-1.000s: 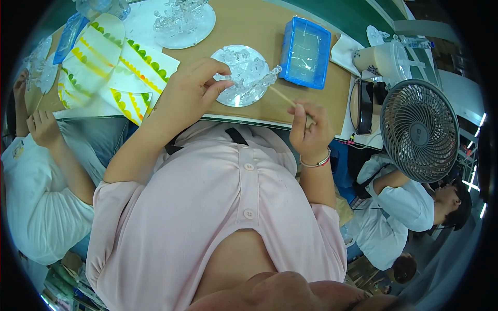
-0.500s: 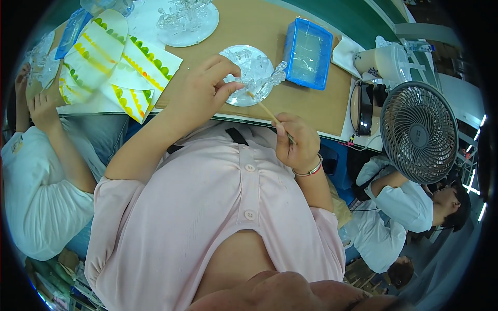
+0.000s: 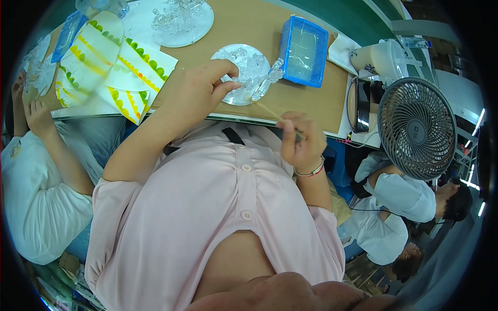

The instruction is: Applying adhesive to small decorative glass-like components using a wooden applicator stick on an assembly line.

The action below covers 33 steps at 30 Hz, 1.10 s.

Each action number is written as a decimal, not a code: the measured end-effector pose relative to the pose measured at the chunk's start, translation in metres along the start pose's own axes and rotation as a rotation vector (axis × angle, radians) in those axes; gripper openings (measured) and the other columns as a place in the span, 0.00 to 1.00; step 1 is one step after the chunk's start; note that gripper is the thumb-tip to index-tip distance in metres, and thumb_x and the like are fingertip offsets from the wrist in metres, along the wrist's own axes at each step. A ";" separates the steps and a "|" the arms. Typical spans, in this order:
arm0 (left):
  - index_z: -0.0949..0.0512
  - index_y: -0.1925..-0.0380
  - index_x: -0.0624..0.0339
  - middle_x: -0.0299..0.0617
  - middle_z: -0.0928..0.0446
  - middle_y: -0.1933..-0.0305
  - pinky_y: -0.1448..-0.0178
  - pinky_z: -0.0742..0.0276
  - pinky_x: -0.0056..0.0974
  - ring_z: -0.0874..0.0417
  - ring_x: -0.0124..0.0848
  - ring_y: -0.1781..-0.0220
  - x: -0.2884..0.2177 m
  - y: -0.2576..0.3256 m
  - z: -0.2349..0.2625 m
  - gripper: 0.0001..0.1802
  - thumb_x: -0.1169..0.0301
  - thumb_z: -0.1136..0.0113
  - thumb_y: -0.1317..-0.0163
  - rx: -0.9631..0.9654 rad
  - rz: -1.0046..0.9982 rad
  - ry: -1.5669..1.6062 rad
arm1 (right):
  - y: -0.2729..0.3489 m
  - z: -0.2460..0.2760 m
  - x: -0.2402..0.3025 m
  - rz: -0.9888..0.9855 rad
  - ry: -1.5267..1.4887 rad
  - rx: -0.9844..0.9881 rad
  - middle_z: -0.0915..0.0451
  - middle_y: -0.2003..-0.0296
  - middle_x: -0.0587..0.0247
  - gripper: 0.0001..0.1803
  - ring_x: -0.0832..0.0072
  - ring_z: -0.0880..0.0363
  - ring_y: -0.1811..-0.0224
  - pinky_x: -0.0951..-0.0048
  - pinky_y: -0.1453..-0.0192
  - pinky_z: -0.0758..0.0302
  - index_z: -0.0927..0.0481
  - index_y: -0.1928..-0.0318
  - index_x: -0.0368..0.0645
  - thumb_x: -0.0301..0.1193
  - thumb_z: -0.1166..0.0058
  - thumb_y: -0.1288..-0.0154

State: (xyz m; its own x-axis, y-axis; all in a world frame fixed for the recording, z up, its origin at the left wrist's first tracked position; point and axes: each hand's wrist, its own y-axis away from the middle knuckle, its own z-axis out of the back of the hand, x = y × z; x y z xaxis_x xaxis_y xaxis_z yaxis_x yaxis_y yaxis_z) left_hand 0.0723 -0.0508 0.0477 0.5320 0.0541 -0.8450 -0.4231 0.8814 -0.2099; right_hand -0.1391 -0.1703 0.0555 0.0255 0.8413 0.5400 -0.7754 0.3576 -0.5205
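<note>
My left hand is closed in a pinch over the near left side of a round white plate. A clear, knobbly figure reaches from its fingertips past the plate's right rim. More clear pieces lie on the plate behind it. Gripped in my right hand, at the table's near edge, is a thin wooden stick. Its tip points up and left, close beneath the clear figure; I cannot tell whether they touch. Motion slightly blurs the right fingers.
A blue tray stands right of the plate. Another plate of clear pieces is behind. Patterned paper sheets lie left. A lidded cup and a fan are at right. Another person's hand rests far left.
My right hand has shifted slightly right, with the stick tilting a little. The clear figure has turned or tipped slightly downward. My left hand keeps its pinch.
</note>
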 end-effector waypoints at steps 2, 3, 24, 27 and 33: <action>0.25 0.66 0.58 0.42 0.22 0.71 0.71 0.30 0.39 0.22 0.39 0.75 -0.001 0.000 0.000 0.08 0.69 0.37 0.42 0.026 0.009 -0.020 | -0.002 0.004 -0.008 -0.035 0.052 -0.053 0.17 0.71 0.55 0.02 0.71 0.18 0.74 0.77 0.70 0.25 0.30 0.64 0.37 0.21 0.50 0.35; 0.25 0.66 0.57 0.42 0.21 0.71 0.71 0.29 0.39 0.21 0.39 0.75 -0.002 0.000 0.000 0.08 0.69 0.37 0.42 0.039 0.035 -0.017 | -0.004 0.004 -0.012 -0.068 0.102 -0.105 0.17 0.72 0.55 0.02 0.72 0.18 0.73 0.78 0.70 0.25 0.29 0.64 0.37 0.21 0.50 0.34; 0.19 0.65 0.58 0.39 0.21 0.64 0.65 0.26 0.35 0.20 0.36 0.67 0.004 -0.005 0.002 0.07 0.74 0.37 0.46 0.033 -0.061 -0.039 | -0.007 -0.015 0.014 0.123 -0.087 0.102 0.18 0.72 0.52 0.04 0.64 0.18 0.73 0.74 0.70 0.23 0.30 0.64 0.37 0.18 0.49 0.38; 0.19 0.65 0.57 0.38 0.21 0.64 0.65 0.26 0.34 0.20 0.35 0.67 0.005 -0.006 0.005 0.07 0.74 0.37 0.46 0.060 -0.056 -0.068 | -0.007 -0.011 0.012 0.108 -0.062 0.089 0.18 0.72 0.52 0.03 0.66 0.18 0.73 0.75 0.70 0.23 0.30 0.65 0.36 0.19 0.50 0.37; 0.19 0.63 0.55 0.37 0.21 0.64 0.66 0.25 0.36 0.20 0.37 0.68 0.008 -0.006 0.005 0.08 0.72 0.38 0.44 0.070 -0.087 -0.062 | -0.003 0.007 -0.007 -0.106 0.015 -0.039 0.18 0.72 0.49 0.04 0.70 0.18 0.74 0.76 0.70 0.24 0.31 0.65 0.34 0.22 0.52 0.33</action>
State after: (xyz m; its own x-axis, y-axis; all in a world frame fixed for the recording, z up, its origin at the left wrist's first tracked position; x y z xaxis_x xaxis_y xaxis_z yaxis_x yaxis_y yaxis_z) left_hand 0.0830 -0.0530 0.0449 0.6097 0.0026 -0.7926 -0.3224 0.9144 -0.2450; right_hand -0.1412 -0.1802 0.0583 0.1157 0.8038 0.5835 -0.7430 0.4599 -0.4862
